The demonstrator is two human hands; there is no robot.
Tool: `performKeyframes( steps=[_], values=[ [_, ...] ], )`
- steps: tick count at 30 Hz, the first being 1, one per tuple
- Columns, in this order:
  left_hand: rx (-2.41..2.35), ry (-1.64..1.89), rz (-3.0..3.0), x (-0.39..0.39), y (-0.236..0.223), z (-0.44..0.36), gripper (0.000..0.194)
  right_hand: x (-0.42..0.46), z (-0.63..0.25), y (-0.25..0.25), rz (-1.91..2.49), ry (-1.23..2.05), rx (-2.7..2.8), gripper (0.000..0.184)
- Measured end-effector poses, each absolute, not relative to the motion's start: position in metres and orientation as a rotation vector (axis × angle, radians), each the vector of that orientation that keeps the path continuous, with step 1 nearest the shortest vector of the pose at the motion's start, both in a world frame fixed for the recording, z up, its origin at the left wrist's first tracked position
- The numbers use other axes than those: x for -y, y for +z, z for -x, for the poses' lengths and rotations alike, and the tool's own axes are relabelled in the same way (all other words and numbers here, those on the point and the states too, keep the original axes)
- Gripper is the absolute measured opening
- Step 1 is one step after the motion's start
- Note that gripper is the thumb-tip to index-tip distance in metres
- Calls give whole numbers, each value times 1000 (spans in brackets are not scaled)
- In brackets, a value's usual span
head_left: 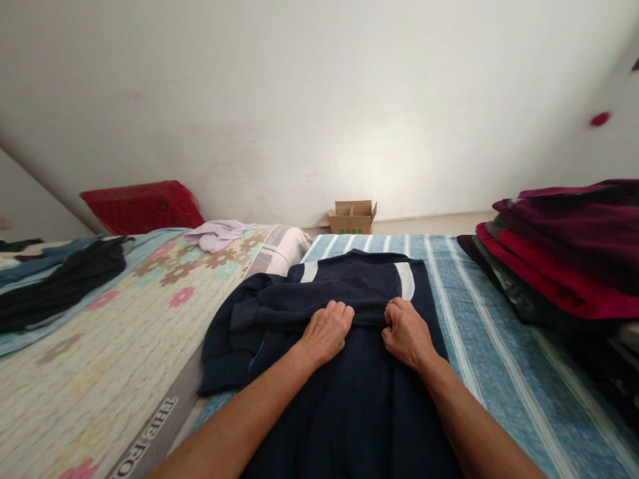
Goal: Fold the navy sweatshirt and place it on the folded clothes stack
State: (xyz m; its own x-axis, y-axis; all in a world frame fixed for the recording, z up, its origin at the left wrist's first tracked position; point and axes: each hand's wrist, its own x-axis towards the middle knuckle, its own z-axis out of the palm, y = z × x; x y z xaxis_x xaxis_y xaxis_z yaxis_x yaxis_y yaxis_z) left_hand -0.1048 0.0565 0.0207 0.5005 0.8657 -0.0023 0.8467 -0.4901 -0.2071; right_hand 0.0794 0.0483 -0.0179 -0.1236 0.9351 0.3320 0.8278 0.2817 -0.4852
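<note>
A navy garment (359,372) with two white stripes near its far end lies spread on a blue striped sheet (499,346). My left hand (327,330) is closed, its fingers curled over a folded edge of the navy cloth. My right hand (407,330) is closed too, pinching the same fold a little to the right. A sleeve of the garment bunches out to the left, over the sheet's edge.
A stack of folded maroon, red and dark clothes (569,259) sits at the right. At the left lie a floral mat (124,346), dark clothes (60,279), a lilac garment (219,234) and a red cushion (142,206). An open cardboard box (352,216) stands by the wall.
</note>
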Motion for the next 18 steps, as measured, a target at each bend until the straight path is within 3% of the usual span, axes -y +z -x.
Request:
performKeyframes(
  steps=[18],
  values=[
    [1479,227,2549,-34,22,118,15,-43,-77,-23,1530,37,2234,20]
  ],
)
